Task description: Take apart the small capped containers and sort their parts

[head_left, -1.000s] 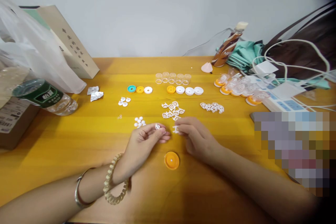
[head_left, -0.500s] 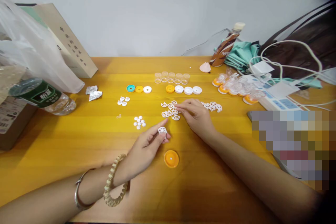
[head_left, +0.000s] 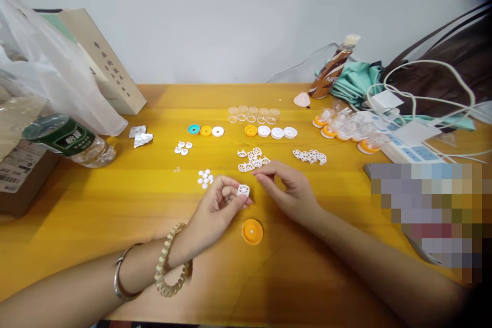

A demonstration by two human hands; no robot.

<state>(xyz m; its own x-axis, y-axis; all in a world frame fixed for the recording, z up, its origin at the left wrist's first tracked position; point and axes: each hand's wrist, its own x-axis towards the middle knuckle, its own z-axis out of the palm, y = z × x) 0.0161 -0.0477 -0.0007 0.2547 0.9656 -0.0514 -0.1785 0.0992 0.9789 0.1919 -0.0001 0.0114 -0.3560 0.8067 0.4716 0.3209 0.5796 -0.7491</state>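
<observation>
My left hand (head_left: 221, 205) pinches a white spoked plastic disc (head_left: 243, 190) between thumb and fingers, above the table. My right hand (head_left: 294, 189) is closer to me than a loose pile of similar white spoked pieces (head_left: 251, 156). Its thumb and index finger are drawn together; whether something small sits between the tips is hard to make out. An orange round cap (head_left: 252, 231) with a white dot at its centre lies below both hands. Small white round discs (head_left: 205, 178) lie just beyond my left hand.
Several clear cups (head_left: 252, 115) stand behind rows of coloured rings (head_left: 206, 130) and white caps (head_left: 277, 133). More spoked pieces (head_left: 309, 156) lie to the right. A water bottle (head_left: 75, 141) and box are left; a power strip (head_left: 411, 146) with cables and a tilted drink bottle (head_left: 332, 69) are right.
My right hand has drawn back from the spoked pile, towards me. My left hand still holds the white disc, its index finger now curled in more. The view has shifted slightly.
</observation>
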